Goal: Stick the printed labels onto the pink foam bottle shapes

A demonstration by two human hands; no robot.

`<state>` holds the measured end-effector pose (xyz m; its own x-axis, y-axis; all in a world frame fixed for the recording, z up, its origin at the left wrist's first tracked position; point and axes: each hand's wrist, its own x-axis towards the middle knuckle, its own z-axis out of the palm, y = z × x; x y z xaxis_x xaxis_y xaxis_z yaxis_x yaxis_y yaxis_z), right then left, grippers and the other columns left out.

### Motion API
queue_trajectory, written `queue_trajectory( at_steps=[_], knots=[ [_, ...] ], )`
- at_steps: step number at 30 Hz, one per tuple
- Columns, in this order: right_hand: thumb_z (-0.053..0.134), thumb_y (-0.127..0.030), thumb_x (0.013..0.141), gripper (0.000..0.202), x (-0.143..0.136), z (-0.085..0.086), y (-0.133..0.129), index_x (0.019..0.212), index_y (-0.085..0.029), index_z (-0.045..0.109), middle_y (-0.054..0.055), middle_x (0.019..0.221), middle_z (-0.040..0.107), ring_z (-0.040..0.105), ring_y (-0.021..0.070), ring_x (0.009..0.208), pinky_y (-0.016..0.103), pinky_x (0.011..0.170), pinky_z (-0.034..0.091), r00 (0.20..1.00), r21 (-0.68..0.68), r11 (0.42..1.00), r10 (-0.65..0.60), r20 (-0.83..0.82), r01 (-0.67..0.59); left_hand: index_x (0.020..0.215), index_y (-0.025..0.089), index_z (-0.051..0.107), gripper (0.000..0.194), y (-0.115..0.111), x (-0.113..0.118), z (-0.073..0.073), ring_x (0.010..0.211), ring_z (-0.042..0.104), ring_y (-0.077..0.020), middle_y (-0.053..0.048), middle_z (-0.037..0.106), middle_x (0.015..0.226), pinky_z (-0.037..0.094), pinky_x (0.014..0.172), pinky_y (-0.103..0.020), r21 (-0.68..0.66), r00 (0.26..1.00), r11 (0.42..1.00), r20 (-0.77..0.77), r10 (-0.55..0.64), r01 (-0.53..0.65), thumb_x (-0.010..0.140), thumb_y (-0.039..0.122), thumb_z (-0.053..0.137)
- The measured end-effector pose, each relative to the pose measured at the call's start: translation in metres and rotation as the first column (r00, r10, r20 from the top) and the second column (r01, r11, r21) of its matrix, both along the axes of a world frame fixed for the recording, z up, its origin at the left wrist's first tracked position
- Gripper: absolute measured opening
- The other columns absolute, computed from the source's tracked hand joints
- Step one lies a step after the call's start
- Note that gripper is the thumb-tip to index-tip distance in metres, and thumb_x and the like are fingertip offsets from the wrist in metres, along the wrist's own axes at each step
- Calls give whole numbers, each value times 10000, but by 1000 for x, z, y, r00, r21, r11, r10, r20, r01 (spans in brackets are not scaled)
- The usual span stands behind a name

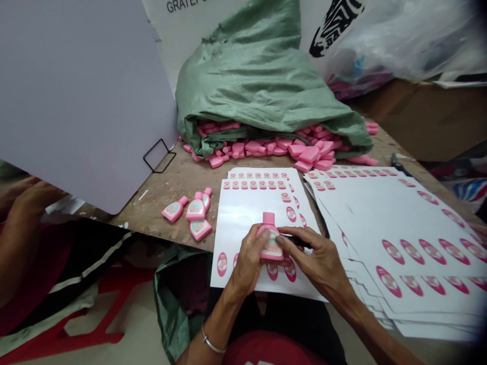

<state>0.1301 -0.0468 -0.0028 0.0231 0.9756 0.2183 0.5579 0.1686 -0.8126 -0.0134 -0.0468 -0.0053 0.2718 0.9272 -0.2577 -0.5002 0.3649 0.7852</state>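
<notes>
My left hand (247, 261) is closed around a small pink toy bottle (268, 219). The bottle stands cap up, and a pale label with a printed picture covers its front. My right hand (317, 253) pinches a slim black tool (299, 241), its fingertips touching the right edge of the label. The tool's tip is hidden, so I cannot tell its kind. Under both hands lies a white sticker sheet (236, 218) with pink oval and small label stickers along its edges. Several labelled pink bottles (196, 209) lie in a group to the left.
A green woven sack (258, 86) spills unlabelled pink bottles (310, 153) at the back. Stacked sticker sheets (365, 213) lie to the right. A large pale panel (83, 91) with a wire stand (160, 155) rises at left, and another person's arm (19, 218) shows beyond it.
</notes>
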Motion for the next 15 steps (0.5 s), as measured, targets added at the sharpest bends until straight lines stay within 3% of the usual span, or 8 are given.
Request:
queue_trajectory(
  at_steps=[3, 6, 10, 13, 15],
  knots=[
    [566, -392, 858, 233, 2, 0, -1, 988, -238, 683, 41, 823, 689, 590, 185, 750, 345, 722, 451, 991, 100, 994, 38, 130, -51, 1061, 174, 560, 328, -1, -4, 6, 747, 585, -134, -16, 576, 866, 520, 609, -213, 89, 997, 993, -33, -70, 73, 774, 284, 676],
    [522, -312, 893, 244, 5, 2, -5, 1081, -221, 647, 46, 822, 667, 567, 190, 791, 360, 761, 404, 945, 233, 964, 50, 324, -131, 1096, 169, 545, 350, -2, -7, 10, 751, 594, -142, -22, 565, 866, 538, 635, -252, 74, 994, 991, -1, -113, 113, 778, 252, 666],
    [554, -268, 873, 293, 13, 7, -7, 1151, -219, 631, 40, 742, 642, 545, 199, 757, 394, 787, 346, 818, 384, 914, -118, 563, -132, 1044, 154, 542, 308, -5, -8, 12, 766, 616, -167, -37, 569, 859, 544, 621, -266, 44, 987, 988, 52, -153, 151, 773, 239, 661],
    [551, -313, 875, 279, 23, 12, -6, 1117, -210, 646, 50, 765, 650, 552, 202, 755, 391, 778, 373, 849, 408, 912, -244, 468, 38, 1017, 136, 530, 274, -10, -7, 15, 754, 619, -169, -65, 599, 881, 553, 620, -283, 39, 978, 980, 61, -200, 198, 779, 214, 641],
    [577, -373, 853, 333, 26, 14, -7, 1142, -212, 619, 64, 920, 665, 583, 204, 832, 364, 777, 430, 942, 287, 953, -180, 283, 96, 1023, 128, 527, 272, -14, -5, 18, 760, 612, -160, -64, 602, 880, 565, 660, -310, 31, 976, 977, 52, -212, 210, 780, 188, 634]
  ],
)
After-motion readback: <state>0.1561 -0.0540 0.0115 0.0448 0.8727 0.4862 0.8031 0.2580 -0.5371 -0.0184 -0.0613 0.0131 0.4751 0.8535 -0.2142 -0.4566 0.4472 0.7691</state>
